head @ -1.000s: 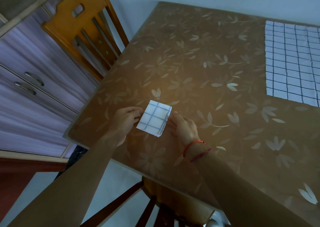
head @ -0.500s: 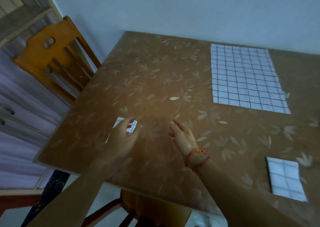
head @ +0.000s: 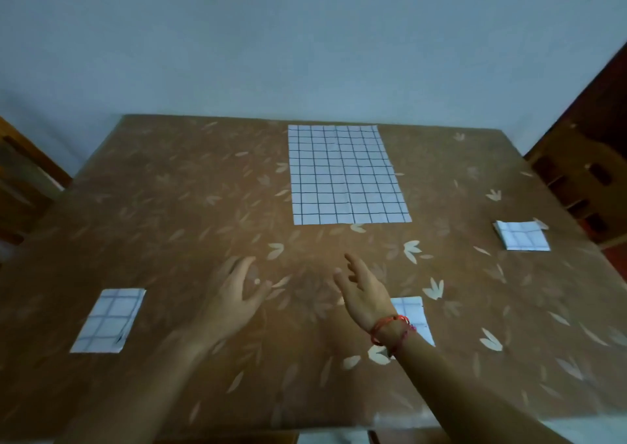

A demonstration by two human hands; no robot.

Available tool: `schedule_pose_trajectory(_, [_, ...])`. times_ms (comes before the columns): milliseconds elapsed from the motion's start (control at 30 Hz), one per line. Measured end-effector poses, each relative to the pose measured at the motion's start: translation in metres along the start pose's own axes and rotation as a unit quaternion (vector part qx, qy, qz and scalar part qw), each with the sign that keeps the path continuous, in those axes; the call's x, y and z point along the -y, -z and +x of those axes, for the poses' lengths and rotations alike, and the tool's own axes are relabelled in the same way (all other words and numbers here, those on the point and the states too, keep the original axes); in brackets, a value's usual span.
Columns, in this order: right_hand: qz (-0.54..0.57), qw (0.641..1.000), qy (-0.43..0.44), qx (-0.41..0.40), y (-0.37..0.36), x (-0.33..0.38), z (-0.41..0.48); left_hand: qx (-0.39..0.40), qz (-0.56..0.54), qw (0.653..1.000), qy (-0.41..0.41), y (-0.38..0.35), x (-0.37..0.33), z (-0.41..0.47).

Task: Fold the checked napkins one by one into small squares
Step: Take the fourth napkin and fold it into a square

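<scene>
A large white checked napkin (head: 346,174) lies flat and unfolded at the far middle of the table. Three folded squares lie around it: one at the near left (head: 109,319), one at the right edge (head: 521,235), and one (head: 412,314) partly hidden behind my right wrist. My left hand (head: 235,294) and my right hand (head: 364,289) hover side by side over the table's middle, fingers spread, holding nothing, both short of the unfolded napkin.
The table (head: 169,206) has a brown cover with pale leaf prints and stands against a pale wall. A wooden chair (head: 576,179) stands at the right edge, another (head: 20,179) at the left. The near table edge runs along the bottom.
My left hand let go of the folded square, which now lies at the near left. Both hands moved to the table's middle, and my view swung right toward the unfolded napkin.
</scene>
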State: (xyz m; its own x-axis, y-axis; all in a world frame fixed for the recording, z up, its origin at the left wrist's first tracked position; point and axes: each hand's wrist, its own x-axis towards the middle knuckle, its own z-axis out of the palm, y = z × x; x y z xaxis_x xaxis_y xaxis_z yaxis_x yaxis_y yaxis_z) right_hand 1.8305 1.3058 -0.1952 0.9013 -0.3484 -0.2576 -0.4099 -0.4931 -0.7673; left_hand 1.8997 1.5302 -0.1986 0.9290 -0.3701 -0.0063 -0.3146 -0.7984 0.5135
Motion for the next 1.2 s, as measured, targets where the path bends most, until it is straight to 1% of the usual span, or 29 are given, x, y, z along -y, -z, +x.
schedule_pose_trajectory(100, [-0.039, 0.999, 0.004, -0.019, 0.030, -0.017, 0.007, 0.005, 0.021, 0.999, -0.049, -0.015, -0.021, 0.011])
schedule_pose_trajectory(200, [-0.075, 0.997, 0.005, -0.029, 0.054, -0.032, 0.017, 0.028, 0.062, 0.996, -0.055, -0.030, -0.036, 0.025])
schedule_pose_trajectory(300, [-0.120, 0.992, 0.013, -0.043, 0.073, -0.045, 0.030, 0.050, 0.074, 0.994, -0.066, -0.041, -0.048, 0.041])
schedule_pose_trajectory(400, [-0.164, 0.985, 0.030, -0.049, 0.081, -0.054, 0.042, 0.054, 0.087, 0.992, -0.077, -0.049, -0.052, 0.053])
schedule_pose_trajectory(500, [-0.247, 0.967, 0.049, -0.050, 0.086, -0.063, 0.060, 0.049, 0.137, 0.985, -0.093, -0.062, -0.051, 0.072])
schedule_pose_trajectory(567, [-0.298, 0.952, 0.060, -0.042, 0.088, -0.069, 0.076, 0.053, 0.171, 0.980, -0.089, -0.071, -0.049, 0.089])
schedule_pose_trajectory(700, [-0.362, 0.929, 0.072, -0.030, 0.089, -0.081, 0.111, 0.060, 0.194, 0.977, -0.071, -0.093, -0.041, 0.127])
schedule_pose_trajectory(833, [-0.394, 0.916, 0.070, -0.015, 0.083, -0.091, 0.154, 0.054, 0.202, 0.975, -0.069, -0.117, -0.035, 0.164])
schedule_pose_trajectory(933, [-0.403, 0.912, 0.076, -0.023, 0.077, -0.095, 0.188, 0.052, 0.186, 0.979, -0.063, -0.133, -0.034, 0.192])
schedule_pose_trajectory(1200, [-0.378, 0.924, 0.053, -0.006, 0.068, -0.118, 0.253, 0.048, 0.160, 0.986, -0.016, -0.166, -0.027, 0.243])
